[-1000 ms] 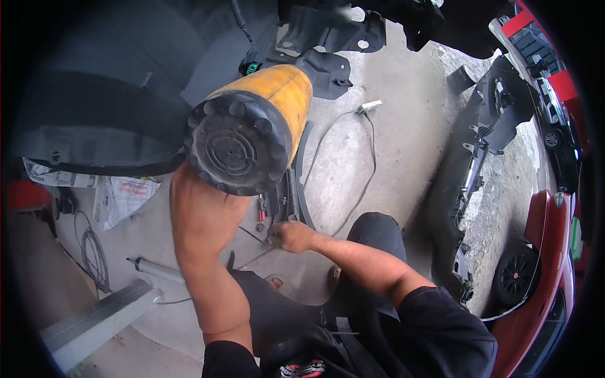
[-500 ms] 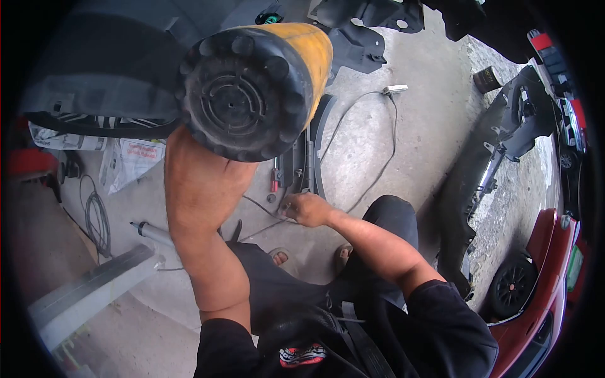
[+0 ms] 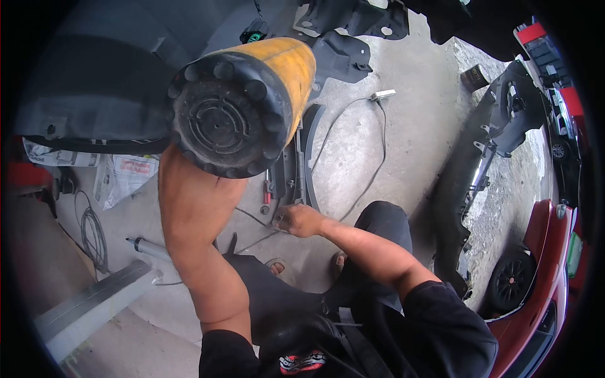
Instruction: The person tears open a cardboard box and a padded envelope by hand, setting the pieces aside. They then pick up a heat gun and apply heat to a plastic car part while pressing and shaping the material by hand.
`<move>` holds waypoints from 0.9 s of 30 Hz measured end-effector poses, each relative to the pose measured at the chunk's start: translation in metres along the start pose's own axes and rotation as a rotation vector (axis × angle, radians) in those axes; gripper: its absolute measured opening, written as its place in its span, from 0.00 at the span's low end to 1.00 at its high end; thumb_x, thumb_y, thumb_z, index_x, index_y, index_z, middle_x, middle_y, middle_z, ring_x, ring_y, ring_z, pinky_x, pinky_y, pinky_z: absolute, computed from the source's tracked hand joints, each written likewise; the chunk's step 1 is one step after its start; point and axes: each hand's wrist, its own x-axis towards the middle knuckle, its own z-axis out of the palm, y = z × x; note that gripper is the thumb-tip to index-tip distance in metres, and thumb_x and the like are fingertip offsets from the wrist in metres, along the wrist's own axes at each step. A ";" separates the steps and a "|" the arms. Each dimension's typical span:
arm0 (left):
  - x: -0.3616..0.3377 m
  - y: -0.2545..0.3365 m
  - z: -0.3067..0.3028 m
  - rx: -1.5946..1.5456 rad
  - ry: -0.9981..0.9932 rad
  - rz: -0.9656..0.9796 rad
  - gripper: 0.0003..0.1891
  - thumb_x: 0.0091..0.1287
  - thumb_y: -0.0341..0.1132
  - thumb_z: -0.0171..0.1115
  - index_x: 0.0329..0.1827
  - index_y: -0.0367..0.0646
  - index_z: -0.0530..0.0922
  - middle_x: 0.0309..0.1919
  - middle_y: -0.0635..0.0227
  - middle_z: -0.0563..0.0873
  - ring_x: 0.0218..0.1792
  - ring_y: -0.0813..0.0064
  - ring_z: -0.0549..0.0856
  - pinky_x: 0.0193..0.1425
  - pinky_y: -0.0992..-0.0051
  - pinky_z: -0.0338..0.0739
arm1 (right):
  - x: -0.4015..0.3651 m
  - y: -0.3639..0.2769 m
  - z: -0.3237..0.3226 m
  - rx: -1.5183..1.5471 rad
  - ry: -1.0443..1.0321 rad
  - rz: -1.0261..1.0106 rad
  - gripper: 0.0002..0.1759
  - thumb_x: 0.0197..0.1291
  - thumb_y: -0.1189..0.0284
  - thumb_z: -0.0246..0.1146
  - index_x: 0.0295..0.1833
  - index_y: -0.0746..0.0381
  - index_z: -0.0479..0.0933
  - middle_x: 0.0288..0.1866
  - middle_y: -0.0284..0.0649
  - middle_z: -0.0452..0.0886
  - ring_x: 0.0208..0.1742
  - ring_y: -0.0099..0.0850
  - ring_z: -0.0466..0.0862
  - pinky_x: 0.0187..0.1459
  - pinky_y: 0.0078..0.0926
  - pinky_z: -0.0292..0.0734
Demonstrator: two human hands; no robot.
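My left hand [image 3: 200,189] is raised close to the camera. It grips a yellow cylinder [image 3: 277,57] with a black, ribbed, vented round end cap [image 3: 217,126], which hides the fingers. Low over the floor, my right hand [image 3: 299,220] has its fingers curled together beside a thin dark cable [image 3: 252,217]; what lies in them, if anything, I cannot make out. Just beyond it are dark curved plastic trim strips [image 3: 307,151]. A red-handled tool [image 3: 267,192] and a small round dark piece [image 3: 265,210] lie to its left.
A large dark bumper-like panel [image 3: 463,183] lies at right, before a red car [image 3: 542,271] and a wheel [image 3: 512,281]. A tin [image 3: 474,78] stands beyond. At left are a caulking-gun-like tube [image 3: 148,248], a coiled cable [image 3: 93,236] and a grey beam [image 3: 101,302].
The yellow cylinder and my left hand now appear slightly lower and further left. The whole scene has shifted a little left as well. My right hand keeps its curled pose near the trim.
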 end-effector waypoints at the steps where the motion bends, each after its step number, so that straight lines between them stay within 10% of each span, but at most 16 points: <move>1: 0.000 0.000 0.000 -0.005 -0.008 -0.027 0.21 0.58 0.27 0.72 0.55 0.33 0.78 0.49 0.56 0.86 0.52 0.64 0.85 0.60 0.66 0.75 | 0.000 0.000 0.001 -0.002 0.009 0.001 0.24 0.64 0.57 0.60 0.53 0.67 0.77 0.42 0.57 0.83 0.50 0.54 0.82 0.55 0.45 0.74; 17: 0.003 -0.001 0.004 0.043 -0.024 -0.056 0.17 0.59 0.27 0.70 0.51 0.33 0.81 0.48 0.56 0.88 0.51 0.65 0.87 0.58 0.66 0.77 | 0.001 0.005 0.002 0.020 -0.022 0.009 0.24 0.65 0.55 0.60 0.54 0.66 0.77 0.46 0.59 0.83 0.53 0.55 0.81 0.56 0.46 0.73; 27: 0.006 -0.012 0.021 0.175 0.205 0.012 0.11 0.55 0.33 0.64 0.40 0.38 0.79 0.32 0.50 0.86 0.36 0.49 0.87 0.42 0.57 0.83 | 0.000 -0.014 -0.013 0.085 -0.036 -0.022 0.19 0.64 0.60 0.61 0.53 0.63 0.79 0.46 0.52 0.85 0.52 0.51 0.83 0.53 0.43 0.76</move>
